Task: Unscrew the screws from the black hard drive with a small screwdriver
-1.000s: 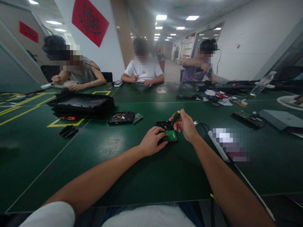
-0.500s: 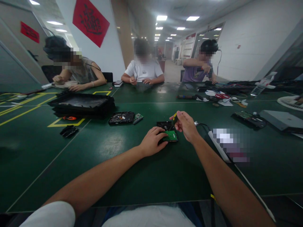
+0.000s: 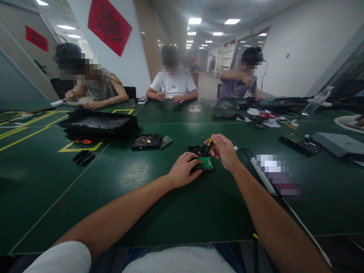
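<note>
A hard drive (image 3: 207, 163) with a green circuit board lies on the green table before me. My left hand (image 3: 184, 168) grips its left side, fingers over the top and thumb along the near edge. Between the fingertips of my right hand (image 3: 223, 148) is a small yellow and black screwdriver (image 3: 210, 142), pointing down at the drive. Whether its tip touches a screw is too small to make out. To the left sit another hard drive (image 3: 146, 141) and a loose circuit board (image 3: 166, 142).
Stacked black trays (image 3: 98, 125) stand at the left, with a dark plastic piece (image 3: 83, 157) in front. On the right are a white power strip (image 3: 263, 176) with its cable, a further hard drive (image 3: 300, 143) and a grey box (image 3: 339, 145). Three people sit across the table.
The screwdriver has tilted slightly in my right fingers, and that hand has shifted a little. My left hand stays on the hard drive.
</note>
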### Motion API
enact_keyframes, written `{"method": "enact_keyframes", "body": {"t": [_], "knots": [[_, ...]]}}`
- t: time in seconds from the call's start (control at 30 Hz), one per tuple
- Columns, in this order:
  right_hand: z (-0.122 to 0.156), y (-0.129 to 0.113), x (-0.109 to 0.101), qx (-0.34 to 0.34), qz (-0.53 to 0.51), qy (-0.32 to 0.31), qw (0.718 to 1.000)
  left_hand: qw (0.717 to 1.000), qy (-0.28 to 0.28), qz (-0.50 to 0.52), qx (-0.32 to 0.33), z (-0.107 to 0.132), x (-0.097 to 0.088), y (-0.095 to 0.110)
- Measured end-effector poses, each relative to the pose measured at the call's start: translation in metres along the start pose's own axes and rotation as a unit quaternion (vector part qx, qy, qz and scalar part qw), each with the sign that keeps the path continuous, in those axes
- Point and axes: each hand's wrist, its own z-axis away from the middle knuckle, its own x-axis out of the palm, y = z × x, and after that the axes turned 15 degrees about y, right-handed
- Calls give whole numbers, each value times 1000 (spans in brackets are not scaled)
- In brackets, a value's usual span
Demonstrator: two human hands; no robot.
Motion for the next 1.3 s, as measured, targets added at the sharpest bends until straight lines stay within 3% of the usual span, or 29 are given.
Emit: {"method": "enact_keyframes", "body": {"t": [0.27, 0.57, 0.8, 1.03, 1.3], "knots": [[-2, 0, -2, 23, -24, -11, 999, 1000, -2, -4, 7, -1, -1, 0], [-1, 2, -2, -13, 2, -22, 1000, 1000, -1, -3, 1, 0, 1, -1], [-1, 0, -2, 20, -21, -21, 999, 1000, 2, -1, 2, 0, -1, 0], [0, 1, -1, -11, 5, -12, 1000, 1000, 3, 2, 2, 0, -1, 0], [0, -2, -1, 17, -20, -14, 1000, 1000, 1, 2, 1, -1, -1, 0]]}}
